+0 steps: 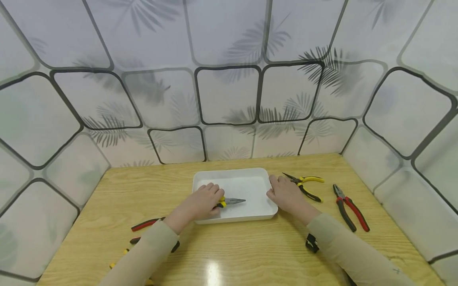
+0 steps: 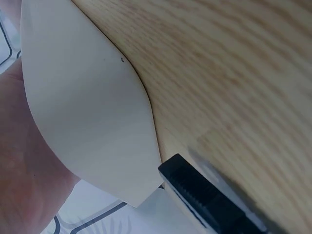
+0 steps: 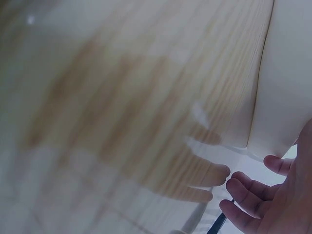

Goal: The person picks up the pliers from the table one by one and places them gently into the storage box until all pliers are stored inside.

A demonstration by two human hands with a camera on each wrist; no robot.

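Observation:
A white rectangular tray point(image 1: 247, 186) sits on the wooden table. My left hand point(image 1: 205, 201) reaches over its left side and grips yellow-and-black needle-nose pliers point(image 1: 234, 201). Their metal jaws point right over the tray floor, while most of the handles are hidden under the fingers. At the tray's right side, my right hand point(image 1: 287, 194) holds the rim, thumb over the edge. The right wrist view shows several curled fingers point(image 3: 248, 190) beside the tray wall point(image 3: 287, 63). In the left wrist view, the palm point(image 2: 34, 161) lies beyond the tray wall point(image 2: 92, 107).
Right of the tray lie other yellow-and-black needle-nose pliers point(image 1: 302, 184) and red-and-black pliers point(image 1: 348, 208). Red-handled pliers point(image 1: 144, 225) and some yellow-handled tools point(image 1: 112, 265) are partly hidden by the left sleeve. A patterned curtain point(image 1: 229, 95) surrounds the table point(image 1: 229, 250).

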